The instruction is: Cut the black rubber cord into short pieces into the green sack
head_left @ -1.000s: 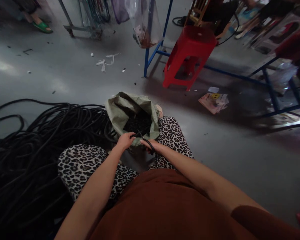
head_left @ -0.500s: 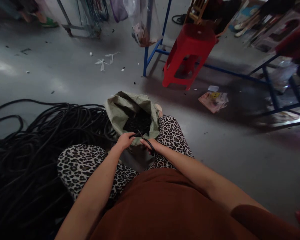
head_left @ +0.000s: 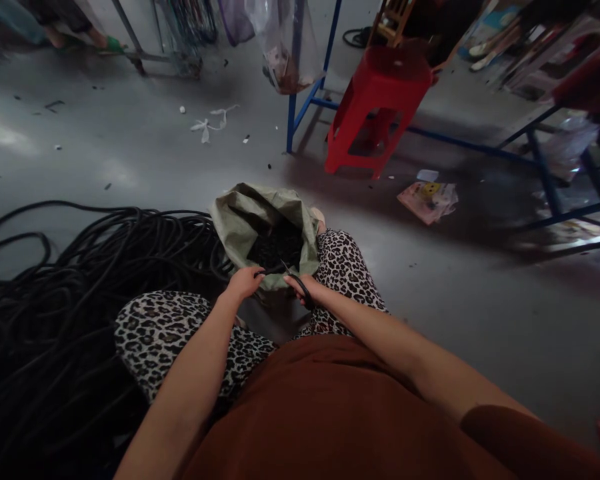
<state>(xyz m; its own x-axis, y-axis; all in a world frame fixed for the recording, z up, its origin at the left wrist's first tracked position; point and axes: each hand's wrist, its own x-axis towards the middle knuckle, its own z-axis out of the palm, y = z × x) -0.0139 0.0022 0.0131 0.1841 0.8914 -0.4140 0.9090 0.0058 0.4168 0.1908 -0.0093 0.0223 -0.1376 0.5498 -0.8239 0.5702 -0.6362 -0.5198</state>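
Between my knees stands a pale green woven sack, its mouth wide, with small black pieces inside. Over its near rim my left hand is closed on a black rubber cord, whose end points right. My right hand grips a pair of scissors with black handles, the blades directed up and left towards the cord. From the sack's left side a big heap of coiled black cord spreads over the floor. How the cord runs behind my left hand is hard to see.
A red plastic stool stands beyond the sack, beside a blue metal frame. Plastic wrappers and white scraps lie on the grey floor. At the upper left a person's feet in green shoes show.
My left hand has shifted slightly left with the cord, away from the scissors. My right hand has moved a little to the right with the scissors.
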